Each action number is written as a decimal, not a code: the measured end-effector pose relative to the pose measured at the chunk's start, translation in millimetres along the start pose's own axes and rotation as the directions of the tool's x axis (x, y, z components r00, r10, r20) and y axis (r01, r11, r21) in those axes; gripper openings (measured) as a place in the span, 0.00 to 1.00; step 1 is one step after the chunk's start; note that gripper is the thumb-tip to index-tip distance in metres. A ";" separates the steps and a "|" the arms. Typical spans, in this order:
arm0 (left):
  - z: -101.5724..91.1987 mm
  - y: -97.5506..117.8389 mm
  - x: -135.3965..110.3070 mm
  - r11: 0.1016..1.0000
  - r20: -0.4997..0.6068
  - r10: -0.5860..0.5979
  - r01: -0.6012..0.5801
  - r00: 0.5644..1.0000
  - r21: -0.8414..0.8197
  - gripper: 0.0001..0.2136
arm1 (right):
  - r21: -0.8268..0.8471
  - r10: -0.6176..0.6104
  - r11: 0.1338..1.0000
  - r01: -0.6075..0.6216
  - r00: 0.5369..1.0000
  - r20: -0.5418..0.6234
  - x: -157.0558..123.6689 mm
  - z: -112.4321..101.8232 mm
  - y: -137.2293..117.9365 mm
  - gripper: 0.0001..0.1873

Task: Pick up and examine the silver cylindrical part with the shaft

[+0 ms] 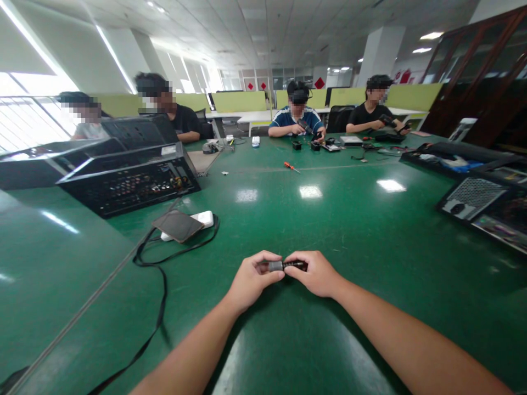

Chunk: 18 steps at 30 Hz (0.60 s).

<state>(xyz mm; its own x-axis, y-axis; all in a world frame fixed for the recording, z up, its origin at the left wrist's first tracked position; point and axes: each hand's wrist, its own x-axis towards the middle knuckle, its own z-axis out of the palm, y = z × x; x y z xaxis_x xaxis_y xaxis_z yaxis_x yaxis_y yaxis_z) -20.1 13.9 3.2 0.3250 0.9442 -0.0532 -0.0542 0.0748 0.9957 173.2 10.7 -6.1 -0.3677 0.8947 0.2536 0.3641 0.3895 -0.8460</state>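
Both my hands meet over the green table (337, 230) in front of me. My left hand (252, 280) is closed round the grey end of a small cylindrical part (284, 266). My right hand (315, 272) is closed round the dark end of the same part. The part lies level between the two hands, just above the table top. Most of it is hidden by my fingers, so I cannot make out what it is.
A phone on a white power bank (181, 225) with a black cable (158, 307) lies left of my hands. A black computer case (123, 175) stands at the left, more cases (477, 197) at the right. A red screwdriver (291, 167) lies mid-table. Several people sit at the far side.
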 end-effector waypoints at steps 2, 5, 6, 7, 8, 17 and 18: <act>0.5 0.9 -0.2 1.000 0.001 -0.008 0.008 1.000 -0.002 0.16 | -0.001 0.006 1.000 -0.006 1.000 0.001 -0.1 -0.2 -0.5 0.08; 1.0 1.7 -0.4 1.000 0.003 -0.013 0.013 1.000 -0.006 0.16 | -0.004 0.014 1.000 -0.014 1.000 0.007 -0.2 -0.5 -1.0 0.08; 1.1 1.9 -0.4 1.000 0.003 -0.013 0.013 1.000 -0.007 0.16 | -0.003 0.014 1.000 -0.014 1.000 0.008 -0.2 -0.6 -1.0 0.08; 1.2 1.9 -0.4 1.000 0.002 -0.014 0.014 1.000 -0.009 0.16 | 0.000 0.013 1.000 -0.013 1.000 0.008 -0.2 -0.6 -0.9 0.08; 1.3 1.9 -0.4 1.000 0.002 -0.015 0.015 1.000 -0.012 0.16 | 0.005 0.012 1.000 -0.012 1.000 0.007 -0.2 -0.6 -0.8 0.08; -0.1 0.2 0.4 1.000 0.000 -0.006 0.006 1.000 -0.004 0.17 | 0.001 0.016 1.000 -0.016 1.000 0.008 0.2 -1.5 -2.2 0.08; -0.2 0.1 0.3 1.000 -0.002 -0.006 0.006 1.000 -0.002 0.17 | 0.000 0.015 1.000 -0.015 1.000 0.009 0.2 -1.7 -2.2 0.09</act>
<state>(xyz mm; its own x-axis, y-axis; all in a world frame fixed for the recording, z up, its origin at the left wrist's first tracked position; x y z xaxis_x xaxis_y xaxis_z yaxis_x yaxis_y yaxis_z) -20.1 14.2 3.3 0.3233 0.9444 -0.0595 -0.0540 0.0812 0.9952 173.8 10.4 -3.3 -0.3695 0.8986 0.2368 0.3696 0.3759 -0.8497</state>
